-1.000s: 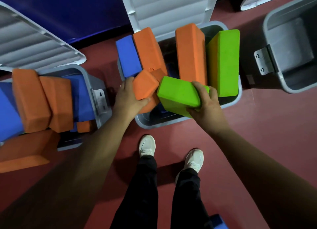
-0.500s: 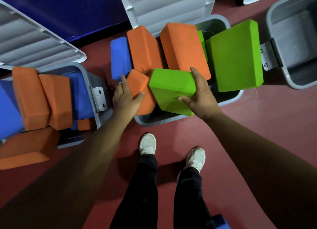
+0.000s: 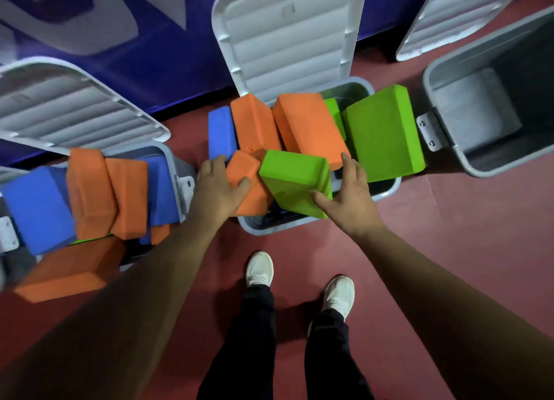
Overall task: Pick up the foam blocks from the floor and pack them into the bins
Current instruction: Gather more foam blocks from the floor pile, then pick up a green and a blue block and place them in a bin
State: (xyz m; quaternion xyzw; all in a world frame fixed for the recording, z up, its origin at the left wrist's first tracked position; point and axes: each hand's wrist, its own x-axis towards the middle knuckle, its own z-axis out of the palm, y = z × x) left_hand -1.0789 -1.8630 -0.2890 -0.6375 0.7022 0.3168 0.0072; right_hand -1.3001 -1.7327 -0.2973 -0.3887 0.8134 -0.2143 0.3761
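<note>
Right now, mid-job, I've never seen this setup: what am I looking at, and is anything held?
No machine: these are a person's two bare hands, filmed by one camera on their head looking down, so their white shoes and the red floor show. Three grey bins stand open. The left bin and middle bin hold orange, blue and green foam blocks; the right bin shows its grey bottom. The left hand grips a small orange block at the middle bin. The right hand is spread open, thumb touching a green block.
</note>
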